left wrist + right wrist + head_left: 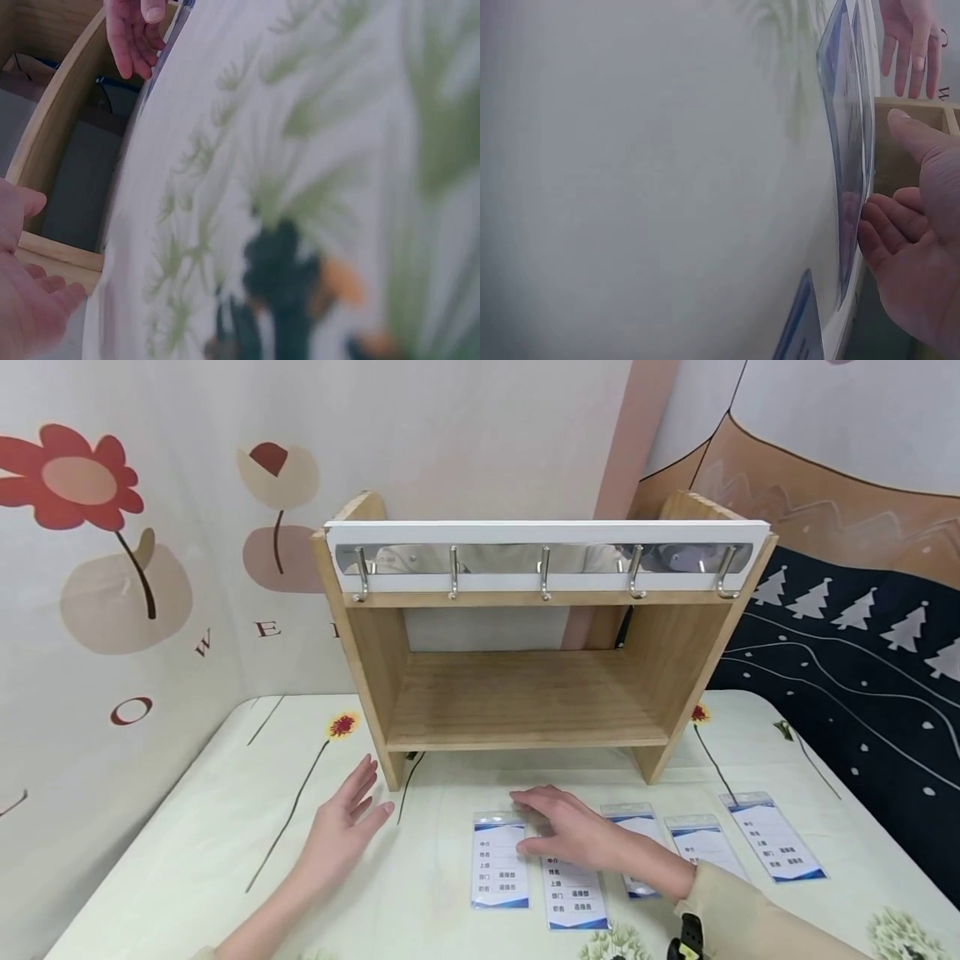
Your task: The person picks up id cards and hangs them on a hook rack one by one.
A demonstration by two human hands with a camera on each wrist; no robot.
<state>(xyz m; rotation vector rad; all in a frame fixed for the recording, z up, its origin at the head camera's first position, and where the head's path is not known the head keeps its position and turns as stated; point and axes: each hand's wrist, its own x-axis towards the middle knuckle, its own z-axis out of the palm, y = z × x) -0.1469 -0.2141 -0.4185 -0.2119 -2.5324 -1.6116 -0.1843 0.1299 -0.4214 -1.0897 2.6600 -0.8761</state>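
Observation:
Several clear-sleeved name badges with blue-and-white cards lie in a row on the table. My right hand (573, 831) is over the upper part of the second badge (576, 906) from the left, its thumb by the leftmost badge (498, 877). In the right wrist view its fingertips look close to a badge sleeve (847, 150); whether they touch it, I cannot tell. Over the table by the left foot of a wooden shelf (525, 702), my left hand (341, 822) has its fingers extended and holds nothing.
A white strip (547, 531) with several metal hooks (544, 572) runs along the shelf's upper front. More badges, including one at the far right (776, 839), lie right of my right hand. A flower-print cloth (225, 827) covers the table; printed curtains (480, 443) hang behind.

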